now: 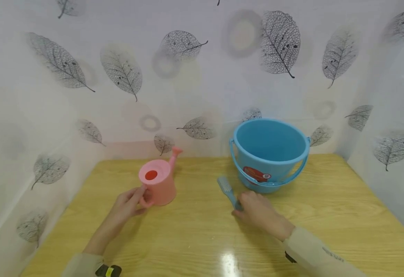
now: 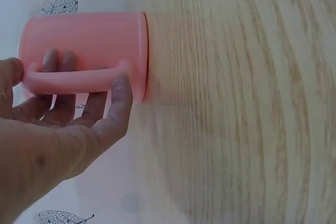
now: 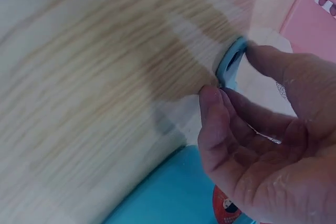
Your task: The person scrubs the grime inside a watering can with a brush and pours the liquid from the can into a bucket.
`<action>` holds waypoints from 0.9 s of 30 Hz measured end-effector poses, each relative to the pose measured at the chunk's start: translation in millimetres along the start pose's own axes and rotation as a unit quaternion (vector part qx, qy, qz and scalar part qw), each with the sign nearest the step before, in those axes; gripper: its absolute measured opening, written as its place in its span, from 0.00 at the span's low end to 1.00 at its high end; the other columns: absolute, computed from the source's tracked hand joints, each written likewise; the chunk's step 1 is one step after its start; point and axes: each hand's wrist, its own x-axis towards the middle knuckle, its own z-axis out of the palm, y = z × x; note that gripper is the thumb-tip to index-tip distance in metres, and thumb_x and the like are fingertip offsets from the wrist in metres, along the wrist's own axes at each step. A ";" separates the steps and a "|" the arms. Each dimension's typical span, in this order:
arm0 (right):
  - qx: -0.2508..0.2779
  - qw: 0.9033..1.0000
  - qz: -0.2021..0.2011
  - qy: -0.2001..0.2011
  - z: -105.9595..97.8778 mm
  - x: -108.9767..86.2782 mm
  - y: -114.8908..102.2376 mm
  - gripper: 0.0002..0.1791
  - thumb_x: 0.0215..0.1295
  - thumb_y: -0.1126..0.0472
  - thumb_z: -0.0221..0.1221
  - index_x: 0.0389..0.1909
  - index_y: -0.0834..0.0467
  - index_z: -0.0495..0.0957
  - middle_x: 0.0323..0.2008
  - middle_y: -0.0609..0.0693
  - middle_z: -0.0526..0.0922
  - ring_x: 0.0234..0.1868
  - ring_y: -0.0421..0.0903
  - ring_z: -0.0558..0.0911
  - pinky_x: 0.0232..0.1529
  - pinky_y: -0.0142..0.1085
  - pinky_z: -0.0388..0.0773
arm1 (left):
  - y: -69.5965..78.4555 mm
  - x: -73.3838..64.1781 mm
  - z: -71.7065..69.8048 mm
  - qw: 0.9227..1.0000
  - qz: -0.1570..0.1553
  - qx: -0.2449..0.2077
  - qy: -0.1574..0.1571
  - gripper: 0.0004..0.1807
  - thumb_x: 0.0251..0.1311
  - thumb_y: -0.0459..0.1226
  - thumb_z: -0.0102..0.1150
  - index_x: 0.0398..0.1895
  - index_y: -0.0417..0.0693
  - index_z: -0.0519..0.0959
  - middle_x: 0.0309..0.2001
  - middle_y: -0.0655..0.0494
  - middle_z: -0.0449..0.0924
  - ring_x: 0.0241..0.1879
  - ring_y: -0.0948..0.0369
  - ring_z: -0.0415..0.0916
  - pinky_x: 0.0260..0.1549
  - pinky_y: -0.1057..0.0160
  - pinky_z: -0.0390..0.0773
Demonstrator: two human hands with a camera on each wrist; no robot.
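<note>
- Pink plastic watering can (image 1: 162,190), one, upright: gripped by its loop handle (image 2: 73,81) in the left hand's (image 1: 127,204) curled fingers.
- Blue-grey long-handled brush (image 1: 229,194), one: pinched between the right hand's (image 1: 259,211) thumb and fingers, head pointing away from them.
- Light-blue round plastic bucket (image 1: 278,170), one: just beyond the right fingers.
- Yellow wood-grain table (image 1: 188,234), one: beneath both hands.

The yellowish wood-grain table (image 1: 188,234) is catching some glare (image 1: 228,263) up front. A pink watering can (image 1: 161,191) is standing on the left, a blue bucket (image 1: 274,166) is sitting back right, and a brush (image 1: 226,187) is lying between, not sure it's touching fully.
</note>
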 end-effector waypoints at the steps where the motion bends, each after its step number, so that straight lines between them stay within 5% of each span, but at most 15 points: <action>1: 0.013 1.000 0.013 -0.007 -0.9 0.8 -0.1 0.14 0.56 0.58 0.75 0.24 0.57 0.78 0.20 0.44 0.76 0.21 0.40 0.73 0.19 0.34 0.70 | 0.1 1.3 -0.1 1.000 0.005 -0.003 -0.008 0.34 0.78 0.58 0.42 0.43 0.33 0.78 0.62 0.41 0.78 0.63 0.49 0.78 0.59 0.49 0.86; 11: 0.089 0.987 0.120 -0.054 -7.2 7.4 -2.0 0.10 0.50 0.62 0.73 0.25 0.59 0.80 0.22 0.48 0.80 0.22 0.43 0.78 0.21 0.33 0.74 | 1.3 5.8 0.9 0.999 0.021 -0.004 -0.041 0.31 0.80 0.55 0.40 0.50 0.33 0.78 0.55 0.43 0.81 0.54 0.57 0.81 0.58 0.50 0.86; 27: 0.104 0.982 0.142 -0.062 -2.2 10.2 -2.6 0.12 0.48 0.61 0.74 0.26 0.59 0.79 0.24 0.48 0.79 0.25 0.44 0.77 0.23 0.32 0.72 | 1.9 8.0 2.0 0.998 -0.007 0.017 -0.056 0.32 0.80 0.57 0.36 0.37 0.37 0.75 0.48 0.48 0.77 0.54 0.57 0.79 0.59 0.50 0.85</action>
